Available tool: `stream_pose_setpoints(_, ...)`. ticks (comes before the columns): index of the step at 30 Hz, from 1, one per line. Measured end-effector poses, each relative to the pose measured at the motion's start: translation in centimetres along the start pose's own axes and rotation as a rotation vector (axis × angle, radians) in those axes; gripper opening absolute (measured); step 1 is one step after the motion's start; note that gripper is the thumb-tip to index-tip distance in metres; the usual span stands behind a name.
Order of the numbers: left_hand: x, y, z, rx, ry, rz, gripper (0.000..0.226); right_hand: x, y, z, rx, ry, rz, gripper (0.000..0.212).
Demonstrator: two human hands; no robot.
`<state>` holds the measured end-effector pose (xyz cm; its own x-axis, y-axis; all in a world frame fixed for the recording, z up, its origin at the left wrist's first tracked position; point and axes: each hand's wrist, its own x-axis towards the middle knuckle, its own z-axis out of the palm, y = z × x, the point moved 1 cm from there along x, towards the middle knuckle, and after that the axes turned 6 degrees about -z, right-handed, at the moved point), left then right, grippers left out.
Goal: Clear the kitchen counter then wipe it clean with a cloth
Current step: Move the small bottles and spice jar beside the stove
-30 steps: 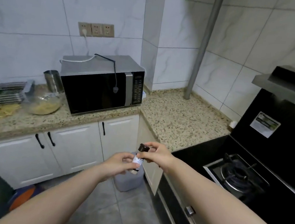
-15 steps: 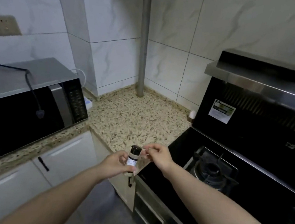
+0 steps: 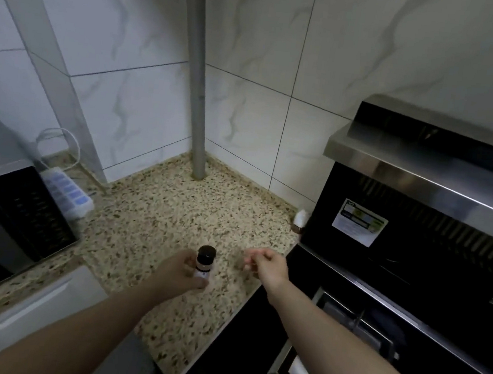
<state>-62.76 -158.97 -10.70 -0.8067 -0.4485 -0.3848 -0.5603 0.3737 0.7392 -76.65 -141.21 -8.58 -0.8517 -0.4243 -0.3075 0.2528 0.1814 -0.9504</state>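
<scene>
Our left hand (image 3: pixel 182 267) grips the upright, black-capped spice bottle (image 3: pixel 204 263) just over the speckled counter (image 3: pixel 156 216), its long axis vertical, while our right hand (image 3: pixel 267 264), loosely curled and holding nothing visible, hovers beside it.

Black-capped bottle (image 3: pixel 205 263) — upright over speckled counter (image 3: pixel 157 207).

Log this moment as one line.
left hand grips jar | jar over counter | right hand empty, apart | stove right
</scene>
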Motion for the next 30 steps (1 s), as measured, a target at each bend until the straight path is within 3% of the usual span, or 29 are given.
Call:
stream_pose_setpoints(5,6.4,1.8,0.1,0.001,-0.037,0.051,0.020,2.8,0.1,-1.8,0.049,-0.004,0.030,0.026)
stream_pose_setpoints(8,10.1,3.2,1.0,0.035,-0.048,0.082,0.027,4.6,0.7,-3.1,0.087,0.057,0.031,0.025)
stream_pose_setpoints(11,13.4,4.3,1.8,0.046,-0.030,-0.001,0.036,6.5,0.1,-4.4,0.151,0.192,0.008,0.023)
stream_pose_setpoints(13,16.8,4.9,2.5,0.041,-0.143,0.027,0.027,7.7,-0.6,-4.9,0.202,0.325,0.003,0.023)
stream_pose_setpoints(18,23.3,7.0,4.2,0.032,-0.229,0.112,0.014,9.8,-1.2,-4.6,0.242,0.490,0.043,0.019)
stream_pose_setpoints(21,26.9,8.1,5.6,0.016,-0.288,0.122,0.036,10.4,-0.5,-3.2,0.282,0.551,0.074,0.019)
stream_pose_setpoints(30,33.8,10.9,10.2,0.209,-0.202,0.243,0.038,9.4,4.4,-0.4,0.189,0.495,0.156,0.023)
